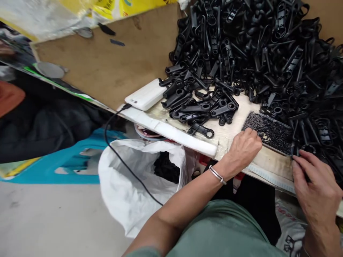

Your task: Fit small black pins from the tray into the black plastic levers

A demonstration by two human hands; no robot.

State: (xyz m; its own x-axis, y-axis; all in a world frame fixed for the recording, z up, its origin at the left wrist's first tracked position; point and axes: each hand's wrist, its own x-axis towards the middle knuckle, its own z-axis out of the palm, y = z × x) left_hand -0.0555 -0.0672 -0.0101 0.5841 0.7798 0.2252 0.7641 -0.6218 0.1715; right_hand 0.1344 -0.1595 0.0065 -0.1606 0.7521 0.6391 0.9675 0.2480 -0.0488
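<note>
The tray [268, 131], a flat, clear-edged one strewn with small black bits [270, 125], lies on the bench [245, 103] near its front edge, between the two hands. Its long axis slants from upper left to lower right, roughly along that edge, with one end by the left hand [245, 149] and the other by the right hand [316, 185].

The hands are apart. The left one is bent in at the knuckles over the tray's near left corner, fingertips tucked from sight; I can't make out whether it grips anything. The right one has thumb and forefinger drawn close at the tray's right end, against dark parts there; whether they pinch one is unclear. A metal bracelet [217, 175] circles the left wrist.

Black parts rise in a big pile [249, 46] behind and to the right of the tray. A smaller heap [198, 103] lies to its left, the parts pointing various ways. At its front, one part [201, 129] has its ring end toward the lower right. A white box [146, 94] touches the heap, with a black cable [127, 164] running down past a white bag [118, 178].
</note>
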